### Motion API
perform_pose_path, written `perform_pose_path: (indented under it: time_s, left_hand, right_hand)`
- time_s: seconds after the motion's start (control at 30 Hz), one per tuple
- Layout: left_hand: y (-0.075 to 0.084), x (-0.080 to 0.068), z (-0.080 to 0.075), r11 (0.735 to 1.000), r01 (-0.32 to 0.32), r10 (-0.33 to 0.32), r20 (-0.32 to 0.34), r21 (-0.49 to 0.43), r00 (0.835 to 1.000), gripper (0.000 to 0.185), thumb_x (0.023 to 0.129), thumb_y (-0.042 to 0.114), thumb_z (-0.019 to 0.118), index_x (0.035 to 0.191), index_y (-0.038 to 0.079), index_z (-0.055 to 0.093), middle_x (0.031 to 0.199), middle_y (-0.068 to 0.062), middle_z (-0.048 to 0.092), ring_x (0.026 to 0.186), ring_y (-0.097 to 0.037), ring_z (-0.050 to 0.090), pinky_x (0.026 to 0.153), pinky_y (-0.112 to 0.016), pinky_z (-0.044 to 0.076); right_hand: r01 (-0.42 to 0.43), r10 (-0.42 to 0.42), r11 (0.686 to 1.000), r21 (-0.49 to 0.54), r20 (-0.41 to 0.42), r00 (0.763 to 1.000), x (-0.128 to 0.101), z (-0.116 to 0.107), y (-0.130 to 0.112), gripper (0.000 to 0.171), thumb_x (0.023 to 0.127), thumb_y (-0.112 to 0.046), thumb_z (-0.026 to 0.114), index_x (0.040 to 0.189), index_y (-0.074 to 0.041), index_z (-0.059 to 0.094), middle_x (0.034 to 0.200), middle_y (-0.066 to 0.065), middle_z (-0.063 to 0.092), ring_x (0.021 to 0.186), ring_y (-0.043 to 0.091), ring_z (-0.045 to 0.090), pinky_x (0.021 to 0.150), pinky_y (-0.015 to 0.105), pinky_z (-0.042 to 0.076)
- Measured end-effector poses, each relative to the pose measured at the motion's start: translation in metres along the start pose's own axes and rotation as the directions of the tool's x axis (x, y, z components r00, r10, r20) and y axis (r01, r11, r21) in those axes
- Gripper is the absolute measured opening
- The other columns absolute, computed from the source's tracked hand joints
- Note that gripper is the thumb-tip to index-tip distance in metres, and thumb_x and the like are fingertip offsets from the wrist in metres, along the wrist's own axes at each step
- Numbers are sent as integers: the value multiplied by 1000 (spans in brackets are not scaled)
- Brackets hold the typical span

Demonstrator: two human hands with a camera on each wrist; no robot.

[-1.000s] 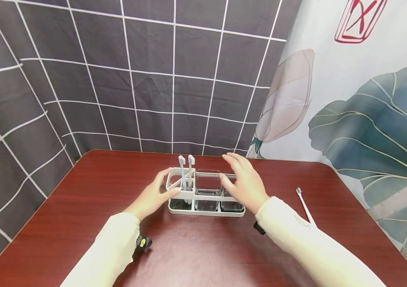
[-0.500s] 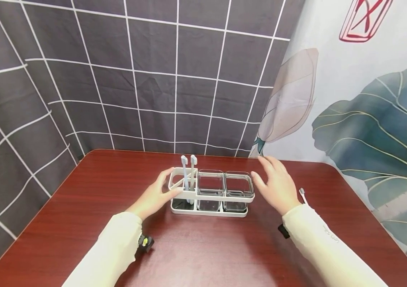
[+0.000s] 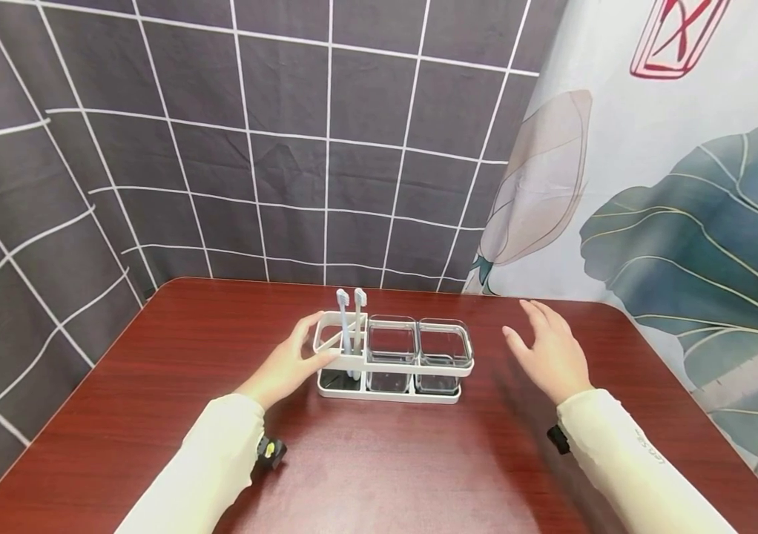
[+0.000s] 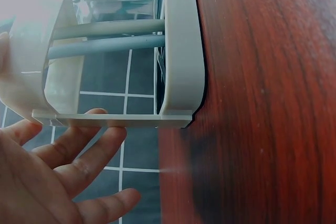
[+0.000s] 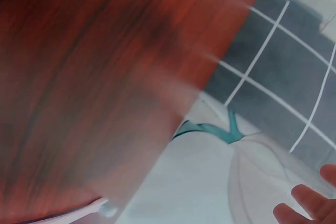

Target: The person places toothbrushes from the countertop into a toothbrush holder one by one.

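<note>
Dark grey cloth [image 3: 285, 148] with a white grid hangs behind the table [image 3: 379, 460], whose red-brown, wood-grained top fills the lower part of my head view; a pale floral curtain [image 3: 546, 178] takes up the right side. Toward the back of the tabletop I have the white rack [image 3: 389, 398], level and two tiers tall. A pair of toothbrushes [image 3: 344, 320] stands heads-up in its left section, leaning slightly, and two clear cups [image 3: 390, 382] sit side by side in the sections to the right.

From my remote seat I see the left hand [image 3: 288, 367] curled about the rack's left end, thumb on the front of the upper rail [image 3: 419, 368] and fingers round the side; how hard it presses, I cannot tell. The right hand [image 3: 552, 356] hangs over the table, well apart from the rack, fingers loosely spread with nothing in them. Its wrist view also gives me a loose toothbrush [image 5: 73, 217] lying near the table's edge.

I judge the frame stiff and fairly light, probably plastic, with most of the load in the cups. One hand at the left end alone would likely let the cup side sag, so I'd take the upper rail at both ends and keep it level. Those cups look smooth and slippery; glass or plastic, I can't say, so I'd treat them as fragile. Tilting could swing the brushes.
</note>
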State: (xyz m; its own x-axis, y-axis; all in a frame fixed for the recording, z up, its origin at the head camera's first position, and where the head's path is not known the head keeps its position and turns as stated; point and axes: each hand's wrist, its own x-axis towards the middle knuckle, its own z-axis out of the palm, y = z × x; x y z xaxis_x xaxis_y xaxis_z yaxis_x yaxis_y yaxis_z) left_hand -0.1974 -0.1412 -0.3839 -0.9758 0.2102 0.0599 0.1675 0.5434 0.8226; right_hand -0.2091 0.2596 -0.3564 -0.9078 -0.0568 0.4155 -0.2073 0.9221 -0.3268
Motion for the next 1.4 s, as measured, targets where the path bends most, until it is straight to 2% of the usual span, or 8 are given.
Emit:
perform_pose_path:
  time_s: [0.63,0.83,0.9,1.1,1.4]
  left_hand:
    - [0,-2,-1,1000,3,-3,7,5,1000,79,89,41,66,151,16,25,151,-16,37,133,-35,43,106,-56,34]
    - [0,-1,-1,1000,-2,2,5,19,1000,79,89,42,66,151,17,25,150,-16,38,132,-36,43,105,-57,35]
    - [0,0,-1,1000,-7,7,3,23,1000,79,89,41,66,151,17,25,150,-17,38,132,-36,44,105,-57,35]
    - [0,0,-2,1000,-7,7,-5,23,1000,77,89,39,67,151,17,26,149,-17,39,131,-36,45,106,-57,34]
    - [1,-1,-1,1000,-13,13,1,23,1000,77,90,38,66,151,16,26,149,-17,38,131,-36,45,106,-56,34]
  right_hand:
    - [-82,83,997,-8,74,994,-13,-4,35,62,93,-30,59,140,6,39,138,32,40,125,51,37,98,65,32]
    - [-110,109,994,1,118,987,-15,-4,47,66,91,-25,62,142,7,36,139,34,38,109,49,52,93,65,38]
    - [-133,130,991,14,149,980,-14,-5,51,68,91,-25,62,143,8,34,139,35,36,111,50,51,94,65,37]
    - [-197,185,980,27,240,953,-13,-7,65,74,92,-33,61,144,10,30,140,37,35,126,54,34,98,68,31]
    - [-276,252,961,27,332,909,-16,-7,83,77,90,-31,62,142,14,28,138,41,33,122,57,36,97,68,33]
